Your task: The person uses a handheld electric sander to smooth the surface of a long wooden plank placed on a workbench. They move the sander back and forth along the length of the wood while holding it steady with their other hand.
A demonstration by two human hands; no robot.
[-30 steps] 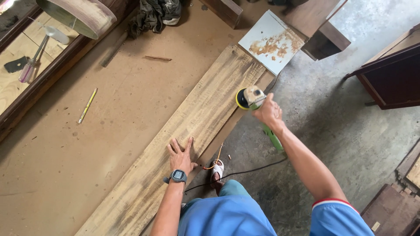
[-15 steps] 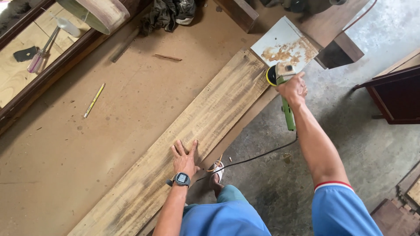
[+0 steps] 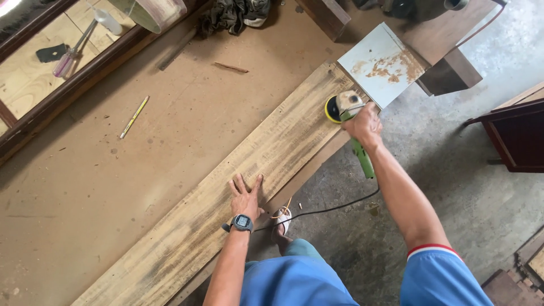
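A long rough wooden plank [image 3: 226, 192] lies diagonally across a brown board tabletop [image 3: 113, 187]. My left hand [image 3: 246, 197] presses flat on the plank near its right edge, fingers spread, a dark wristwatch on the wrist. My right hand [image 3: 362, 126] grips a green angle grinder [image 3: 347, 113] with a yellow-rimmed sanding disc, which sits on the far right part of the plank. Its green handle runs back under my wrist, and a black cable [image 3: 328, 208] trails down to the concrete floor.
A white, rust-stained panel [image 3: 382, 62] lies past the plank's far end. A yellow pencil [image 3: 134, 117] and a wood sliver [image 3: 230, 67] rest on the tabletop. Dark cloth [image 3: 235, 12] sits at the back. A dark wooden cabinet [image 3: 518, 133] stands at right.
My right hand has drawn the grinder back along the plank from its far end toward me. My left hand stays flat on the plank. The view has shifted slightly.
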